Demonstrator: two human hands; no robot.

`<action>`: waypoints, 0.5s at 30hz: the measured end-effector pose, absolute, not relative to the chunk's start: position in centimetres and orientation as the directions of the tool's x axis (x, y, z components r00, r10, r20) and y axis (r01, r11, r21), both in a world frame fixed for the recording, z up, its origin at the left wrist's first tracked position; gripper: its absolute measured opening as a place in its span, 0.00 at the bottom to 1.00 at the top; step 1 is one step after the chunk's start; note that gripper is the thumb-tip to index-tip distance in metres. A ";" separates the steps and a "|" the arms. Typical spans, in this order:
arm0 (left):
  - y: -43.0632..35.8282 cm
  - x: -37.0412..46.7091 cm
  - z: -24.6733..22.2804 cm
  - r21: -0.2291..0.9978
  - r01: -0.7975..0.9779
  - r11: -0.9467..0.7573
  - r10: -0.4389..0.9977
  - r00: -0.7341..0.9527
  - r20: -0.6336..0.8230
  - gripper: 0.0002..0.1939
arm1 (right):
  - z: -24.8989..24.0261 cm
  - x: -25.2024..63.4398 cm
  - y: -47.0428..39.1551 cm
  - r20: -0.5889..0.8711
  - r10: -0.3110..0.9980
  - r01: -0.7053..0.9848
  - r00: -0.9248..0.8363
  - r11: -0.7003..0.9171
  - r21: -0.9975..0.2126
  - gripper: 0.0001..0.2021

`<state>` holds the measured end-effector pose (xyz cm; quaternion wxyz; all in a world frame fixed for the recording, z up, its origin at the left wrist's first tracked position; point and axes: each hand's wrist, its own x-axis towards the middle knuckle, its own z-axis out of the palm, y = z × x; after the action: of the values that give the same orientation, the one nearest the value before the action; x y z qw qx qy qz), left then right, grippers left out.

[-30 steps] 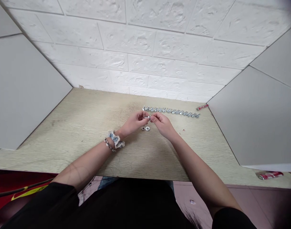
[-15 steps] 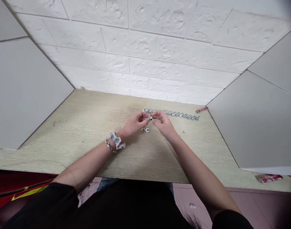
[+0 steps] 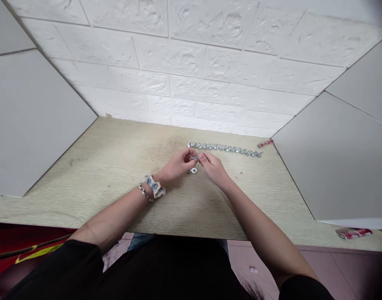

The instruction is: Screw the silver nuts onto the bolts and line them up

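My left hand (image 3: 179, 163), with a scrunchie and a chain bracelet at its wrist, pinches a small silver bolt (image 3: 194, 157) above the table. My right hand (image 3: 213, 167) is closed at the bolt's right end, fingertips and thumb pressed together on it. Just below the hands a flat round washer (image 3: 194, 171) lies on the table, with a small nut (image 3: 188, 171) beside it, partly covered by my left hand. Behind the hands runs a row of several silver bolts with washers (image 3: 227, 148), standing on the wood.
The wooden table (image 3: 116, 166) meets a white brick-patterned wall (image 3: 184, 89). Grey panels (image 3: 37, 121) rise at both sides. One red cylinder (image 3: 265, 143) lies by the right panel, and another (image 3: 355, 233) near the front right edge.
My right hand's fingers have curled inward and down around the bolt's end. More of the bolt row shows behind them. My left hand has hardly moved.
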<state>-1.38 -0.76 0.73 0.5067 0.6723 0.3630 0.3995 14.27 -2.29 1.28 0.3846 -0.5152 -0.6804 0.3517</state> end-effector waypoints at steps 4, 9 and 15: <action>-0.5 -1.4 0.6 0.970 0.089 -0.225 0.912 0.371 0.177 0.07 | 1.2 14.3 -2.3 0.184 0.964 0.379 -0.192 0.246 -0.892 0.11; -0.3 -1.5 0.3 0.965 0.093 -0.246 0.918 0.341 0.201 0.07 | 1.3 14.3 -2.2 0.252 0.940 0.300 -0.229 0.314 -0.901 0.06; -0.2 -1.5 0.2 0.961 0.127 -0.247 0.927 0.320 0.196 0.08 | 1.5 14.4 -2.1 0.255 0.961 0.309 -0.105 0.275 -0.910 0.10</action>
<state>-1.55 -0.24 0.23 0.4678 0.6641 0.3968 0.4274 14.42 -2.13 1.52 0.4595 -0.4863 -0.6530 0.3550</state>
